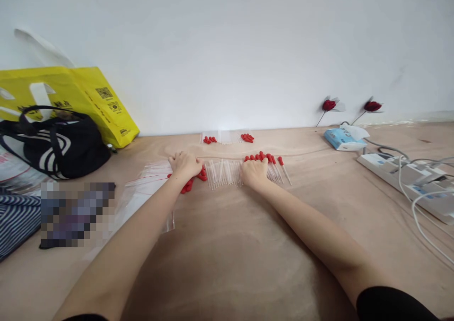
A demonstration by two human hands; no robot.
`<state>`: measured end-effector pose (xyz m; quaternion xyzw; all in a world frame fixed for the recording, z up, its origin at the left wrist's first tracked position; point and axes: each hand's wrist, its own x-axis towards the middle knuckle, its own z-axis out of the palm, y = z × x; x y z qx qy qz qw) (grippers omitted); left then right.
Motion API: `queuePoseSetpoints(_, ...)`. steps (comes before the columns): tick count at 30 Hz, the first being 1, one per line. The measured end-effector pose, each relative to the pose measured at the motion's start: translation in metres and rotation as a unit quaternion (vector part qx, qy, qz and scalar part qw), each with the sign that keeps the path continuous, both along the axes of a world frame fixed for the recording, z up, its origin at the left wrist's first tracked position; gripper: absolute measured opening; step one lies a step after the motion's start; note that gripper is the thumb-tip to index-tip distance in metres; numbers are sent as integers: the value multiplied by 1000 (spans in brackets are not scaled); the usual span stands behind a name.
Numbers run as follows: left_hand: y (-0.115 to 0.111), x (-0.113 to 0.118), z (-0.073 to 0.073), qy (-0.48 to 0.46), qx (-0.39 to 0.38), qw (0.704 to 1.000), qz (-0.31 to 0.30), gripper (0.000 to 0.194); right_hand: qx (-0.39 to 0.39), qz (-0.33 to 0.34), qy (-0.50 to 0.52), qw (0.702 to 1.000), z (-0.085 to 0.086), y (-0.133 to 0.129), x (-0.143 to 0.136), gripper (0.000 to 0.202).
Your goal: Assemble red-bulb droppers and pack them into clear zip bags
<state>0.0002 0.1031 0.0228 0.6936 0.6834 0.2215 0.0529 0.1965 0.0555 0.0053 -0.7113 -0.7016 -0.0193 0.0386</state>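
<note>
Droppers [227, 172], centre frame: left hand [184, 166] and right hand [254, 172] pressed flat on them, clasping nothing. Best levelled gently, red bulbs [260, 157] aligned.

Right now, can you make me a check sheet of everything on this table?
Surface: pale wooden table, against a white wall.
Job's things: row of clear droppers with red bulbs between the hands; clear bags under the left hand; a second small batch near the wall.
Clutter: yellow bag, black striped bag, tissue pack.
Hands: left hand and right hand both rest palm-down on the droppers.
Cables: power strip with white cables, right side.
Surroundings: two red flowers by the wall.
</note>
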Motion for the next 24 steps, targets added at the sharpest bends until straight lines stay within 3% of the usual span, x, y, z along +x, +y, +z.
queuePoseSetpoints(3, 19, 3, -6, 34, -17, 998, 57, 28, 36, 28, 3, 999, 4, -10, 4, 23)
queuePoseSetpoints(7, 29, 4, -8, 48, -24, 995, 82, 26, 60, 171, -2, 983, 7, -35, 15, 23)
queuePoseSetpoints(10, 23, 3, 2, 45, 7, 996, 80, 23, 69, 283, 3, 957, 2, -55, 26, 19)
queuePoseSetpoints(13, 1, 5, 13, 33, 69, 995, 60, 22, 70, 334, 18, 940, -5, -69, 39, 19)
queuePoseSetpoints(15, -21, 9, 13, 5, 103, 994, 21, 20, 69, 338, 35, 938, -9, -75, 46, 19)
queuePoseSetpoints(16, -34, 11, 11, -62, 118, 991, -27, 18, 69, 337, 45, 938, -10, -76, 49, 19)
queuePoseSetpoints(19, -73, 20, -7, -214, 66, 960, -169, 13, 73, 334, 78, 936, -13, -78, 54, 17)
queuePoseSetpoints(24, -114, 21, -36, -308, -25, 917, -253, 10, 84, 325, 124, 934, -16, -79, 55, 20)
